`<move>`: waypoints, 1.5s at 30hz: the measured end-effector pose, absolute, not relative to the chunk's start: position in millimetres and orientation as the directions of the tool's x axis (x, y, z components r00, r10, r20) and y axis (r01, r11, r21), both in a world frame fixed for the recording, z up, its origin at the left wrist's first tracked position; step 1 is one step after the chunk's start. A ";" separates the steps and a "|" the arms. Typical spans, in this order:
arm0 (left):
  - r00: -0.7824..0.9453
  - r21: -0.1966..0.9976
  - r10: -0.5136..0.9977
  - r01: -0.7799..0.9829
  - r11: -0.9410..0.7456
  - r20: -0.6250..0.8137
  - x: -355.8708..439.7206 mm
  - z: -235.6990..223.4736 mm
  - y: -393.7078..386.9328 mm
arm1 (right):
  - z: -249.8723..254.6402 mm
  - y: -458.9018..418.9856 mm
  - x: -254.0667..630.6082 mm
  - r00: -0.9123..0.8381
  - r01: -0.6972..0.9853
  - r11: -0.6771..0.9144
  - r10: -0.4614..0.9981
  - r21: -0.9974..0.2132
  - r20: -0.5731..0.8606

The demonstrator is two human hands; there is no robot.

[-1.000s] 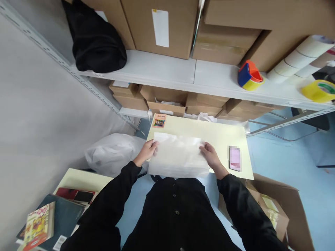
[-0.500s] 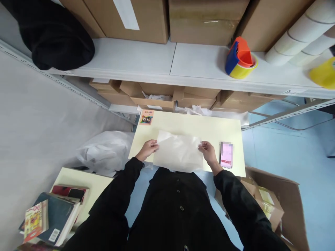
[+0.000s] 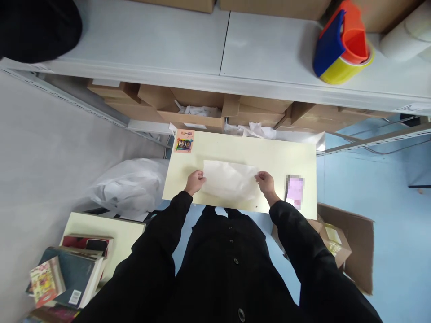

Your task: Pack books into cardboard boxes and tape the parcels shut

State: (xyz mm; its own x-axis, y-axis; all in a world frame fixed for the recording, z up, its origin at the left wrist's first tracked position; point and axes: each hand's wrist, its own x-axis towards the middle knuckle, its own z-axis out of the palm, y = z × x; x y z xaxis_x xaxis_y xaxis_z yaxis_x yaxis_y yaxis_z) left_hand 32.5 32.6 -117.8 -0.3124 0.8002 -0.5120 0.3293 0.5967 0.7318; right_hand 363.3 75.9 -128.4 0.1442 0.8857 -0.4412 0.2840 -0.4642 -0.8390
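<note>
A translucent white sheet [image 3: 230, 180], thin like paper or plastic film, is stretched between my two hands over the pale yellow table [image 3: 283, 154]. My left hand [image 3: 195, 181] pinches its left edge. At the opposite edge, the fingers of my right hand [image 3: 265, 181] are closed on the sheet. To the right of that hand lies a phone [image 3: 294, 192] with a pink, blurred screen. A small orange booklet or card [image 3: 184, 141] with a dark picture rests at the table's far left corner.
Behind the table stands a shelf [image 3: 188, 40] bearing a tape dispenser [image 3: 343, 47] and a black cloth item [image 3: 37, 29]. Open cardboard boxes [image 3: 190, 110] fill the level below. Left are a plastic bag [image 3: 131, 186] and stacked books [image 3: 69, 273]; a large carton [image 3: 357, 246] sits right.
The sheet has moved away from my body, from overhanging the near edge to lying above the tabletop. Both hands keep their hold on it. The camera view has tilted down and closer.
</note>
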 end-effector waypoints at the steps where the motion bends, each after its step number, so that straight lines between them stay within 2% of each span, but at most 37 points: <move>1: -0.310 0.728 0.799 0.335 0.599 -0.515 32.0 -120.4 32.9 | -131.2 77.0 362.4 0.154 0.292 -0.468 0.884 -0.834 -0.441; 12: -0.320 0.686 0.783 0.379 0.621 -0.533 20.3 -136.1 27.4 | -154.2 70.8 348.6 0.139 0.343 -0.501 0.864 -0.795 -0.485; 27: -0.355 0.633 0.800 0.489 0.600 -0.484 -13.1 -143.3 5.6 | -153.1 62.1 311.5 0.049 0.508 -0.401 0.897 -0.762 -0.439; 29: -0.372 0.629 0.804 0.500 0.595 -0.464 -16.2 -143.5 3.6 | -149.0 57.2 307.5 0.036 0.564 -0.310 0.935 -0.765 -0.352; 31: -0.368 0.619 0.850 0.581 0.527 -0.378 -17.6 -139.7 2.9 | -142.8 50.5 304.4 -0.008 0.644 -0.164 0.975 -0.748 -0.221; 34: -0.184 0.552 0.958 0.786 0.278 -0.220 -14.4 -128.4 1.1 | -132.5 37.7 300.3 -0.209 0.746 0.068 0.968 -0.662 -0.136; 37: 0.142 0.451 0.954 0.893 -0.008 -0.265 -5.5 -118.1 -4.9 | -125.8 23.9 297.1 -0.473 0.793 0.309 0.855 -0.524 -0.211; 39: 0.272 0.372 0.896 0.919 -0.133 -0.351 0.3 -115.9 -10.5 | -125.1 16.3 296.3 -0.551 0.805 0.412 0.786 -0.427 -0.281; 42: 0.270 0.258 0.849 0.952 -0.165 -0.455 3.4 -119.7 -16.7 | -128.7 9.6 297.5 -0.533 0.841 0.435 0.766 -0.321 -0.359; 45: 0.207 0.197 0.843 0.973 -0.123 -0.497 -0.1 -126.3 -16.9 | -133.7 7.9 300.5 -0.507 0.860 0.423 0.773 -0.286 -0.381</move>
State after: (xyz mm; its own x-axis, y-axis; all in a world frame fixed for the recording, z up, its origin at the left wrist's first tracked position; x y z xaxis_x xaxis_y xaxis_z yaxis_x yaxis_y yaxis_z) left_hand -0.1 -16.9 -126.3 0.2071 0.8426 -0.4972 0.9726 -0.1226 0.1973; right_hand 300.5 7.9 -133.7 -0.5072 0.7732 -0.3807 0.8597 0.4233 -0.2858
